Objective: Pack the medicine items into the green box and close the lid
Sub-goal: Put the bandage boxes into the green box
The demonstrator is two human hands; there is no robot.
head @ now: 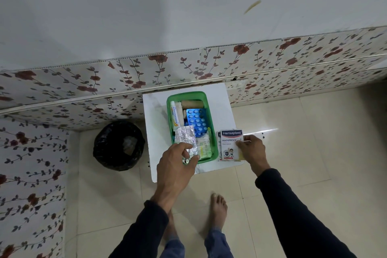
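Bin liner, black (119,145), sits on the floor at far left, well apart from the work and holding something pale I cannot identify. Right of it stands a small white table (155,115), and on that the green box (211,130), open, with no lid in view.

The left hand (177,160) is over the near end of the box, its fingers pinched closed on a silver foil strip (186,139) that hangs above the contents. Inside the box, from far to near, lie a brown bandage roll (192,104), a white tube (174,116) along the left wall, a blue blister pack (196,120) and a clear packet of cotton swabs (204,145). The box looks nearly full, so the foil strip may ride high on the swabs and, I judge, stop a lid seating flat unless pressed down.

Just right of the box, the right hand (251,147) curls its fingers on the right edge of a Hansaplast plaster packet (230,143), which rests on similar packets near the table's near-right corner. Dragged carelessly, that stack could slide off the edge onto the floor tiles.
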